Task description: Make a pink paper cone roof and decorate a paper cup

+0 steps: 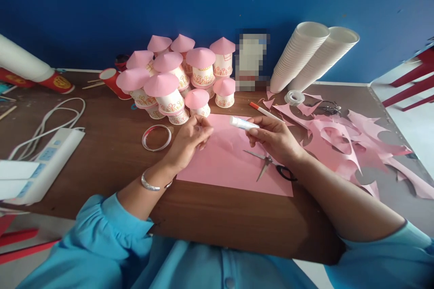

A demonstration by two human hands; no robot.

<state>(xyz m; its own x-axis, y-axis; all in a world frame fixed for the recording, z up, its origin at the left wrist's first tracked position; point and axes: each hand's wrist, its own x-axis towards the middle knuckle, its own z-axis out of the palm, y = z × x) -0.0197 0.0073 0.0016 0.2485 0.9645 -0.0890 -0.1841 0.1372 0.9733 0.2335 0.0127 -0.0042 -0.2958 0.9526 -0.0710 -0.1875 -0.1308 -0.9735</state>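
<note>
A white glue stick point(242, 123) is held in my right hand point(274, 137), its capped-looking end pointing left. My left hand point(193, 140) is raised over the left part of a pink paper sheet point(217, 167), thumb and fingers pinched together; what they hold, if anything, I cannot make out. Scissors point(267, 160) with black handles lie spread on the sheet below my right hand. Just behind my left hand stand several decorated paper-cup houses point(171, 99) with pink cone roofs. A roll of tape point(156, 138) lies left of my left hand.
Pink paper scraps point(335, 140) cover the table's right side. Two tall stacks of white cups point(300, 56) lean against the blue wall, near a clear tape roll point(294, 97) and an orange-capped marker point(266, 111). A white power strip point(50, 162) with cables sits at left.
</note>
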